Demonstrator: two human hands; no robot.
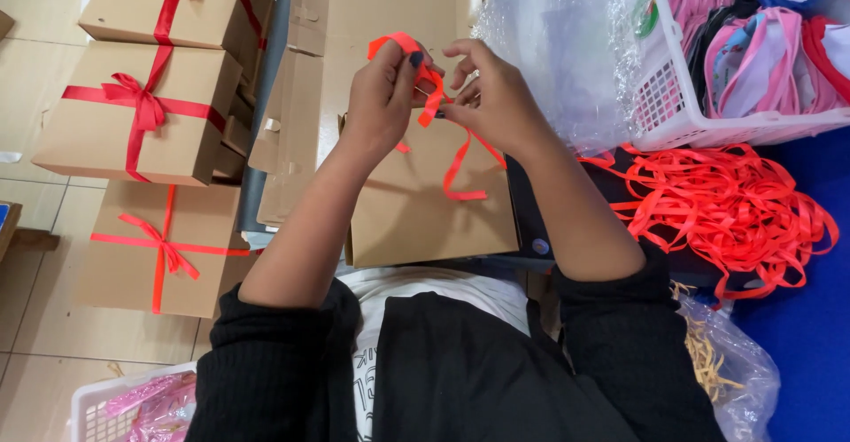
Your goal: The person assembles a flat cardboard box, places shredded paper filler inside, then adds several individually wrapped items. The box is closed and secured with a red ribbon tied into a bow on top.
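Observation:
A plain brown cardboard box (416, 212) rests in front of me, against my body. Above its far edge my left hand (382, 96) pinches a loop of red ribbon (431, 96). My right hand (491, 92) grips the same ribbon close beside it, fingers curled around a strand. Loose ribbon ends hang down over the box lid. Both hands nearly touch each other.
Three brown boxes tied with red bows (142, 110) stand stacked at the left on the floor. Flat cardboard (301, 96) lies beyond my box. A heap of loose red ribbon (726, 207) lies at the right, below a white basket (673, 114) of pink items and bubble wrap (567, 43).

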